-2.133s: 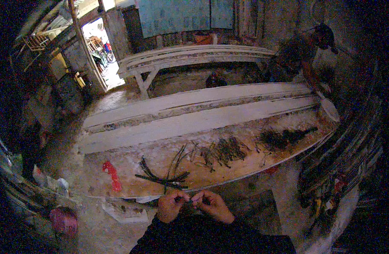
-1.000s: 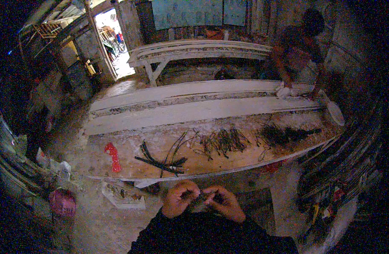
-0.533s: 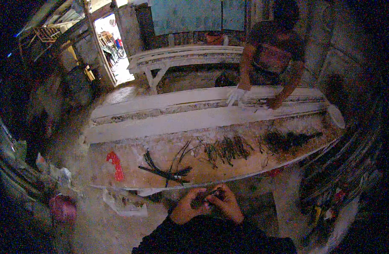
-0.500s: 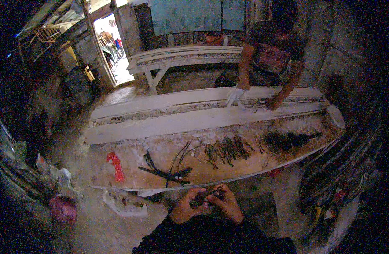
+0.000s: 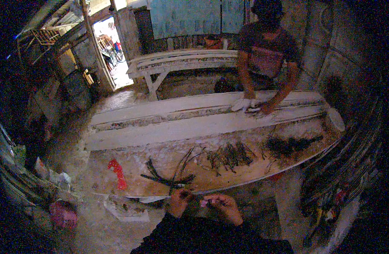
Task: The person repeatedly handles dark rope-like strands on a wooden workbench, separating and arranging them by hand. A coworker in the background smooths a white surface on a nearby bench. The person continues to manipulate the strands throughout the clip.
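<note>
My left hand (image 5: 180, 203) is at the near edge of the wooden table (image 5: 228, 180), its fingers curled in. What it holds, if anything, is too dark to make out. Just beyond it lies a loose bunch of long dark strips (image 5: 160, 180). My right hand (image 5: 226, 207) is a little apart to the right, just in front of the table edge. Its fingers pinch a small pinkish, pale piece (image 5: 203, 203) whose kind is unclear. To the left on the tabletop rests a flat red hook-shaped piece (image 5: 118, 174).
Rows of thin dark strands (image 5: 230, 157) and a tangled dark heap (image 5: 294, 144) lie along the table. Across it, a co-worker (image 5: 268, 55) handles something whitish on the pale raised ledge (image 5: 160, 129). A pink container (image 5: 63, 213) stands on the floor at left.
My hands, close together before, have parted; the left moved left toward the dark strips. The co-worker's hands have come together on the ledge. The view has shifted slightly.
</note>
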The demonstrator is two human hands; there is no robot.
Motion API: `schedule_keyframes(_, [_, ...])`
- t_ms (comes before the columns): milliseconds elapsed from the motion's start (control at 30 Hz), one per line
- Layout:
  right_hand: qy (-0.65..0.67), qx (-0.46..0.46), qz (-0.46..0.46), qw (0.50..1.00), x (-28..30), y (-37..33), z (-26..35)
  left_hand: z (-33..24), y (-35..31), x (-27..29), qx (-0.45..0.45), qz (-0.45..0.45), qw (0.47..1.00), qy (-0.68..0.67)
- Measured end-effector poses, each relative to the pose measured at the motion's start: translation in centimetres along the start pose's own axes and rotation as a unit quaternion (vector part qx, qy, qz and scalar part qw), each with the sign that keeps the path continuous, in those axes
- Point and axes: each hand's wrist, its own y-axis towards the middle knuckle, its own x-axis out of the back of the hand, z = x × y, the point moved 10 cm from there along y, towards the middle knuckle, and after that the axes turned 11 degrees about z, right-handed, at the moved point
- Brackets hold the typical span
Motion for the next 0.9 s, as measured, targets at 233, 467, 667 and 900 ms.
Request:
schedule_keyframes(233, [-0.217,-0.083,0.078,0.97,1.7,-1.1,-0.3,-4.8,-1.3,-2.1,-0.034,0.154,0.986,-0.058])
schedule_keyframes(467, [-0.385,0.029,-0.082,0.919,5.6,-1.3,0.6,-8.0,-4.9,-10.3,-0.055,0.39,0.919,0.019])
schedule_keyframes(667, [-0.377,0.134,-0.031,0.916,6.6,-2.0,1.6,-7.1,-4.3,-10.1,-0.064,0.345,0.936,0.002])
schedule_keyframes(900, [-0.238,-0.027,0.182,0.954,4.0,-2.1,0.0,-2.6,-0.5,-2.8,-0.043,0.047,0.992,-0.112])
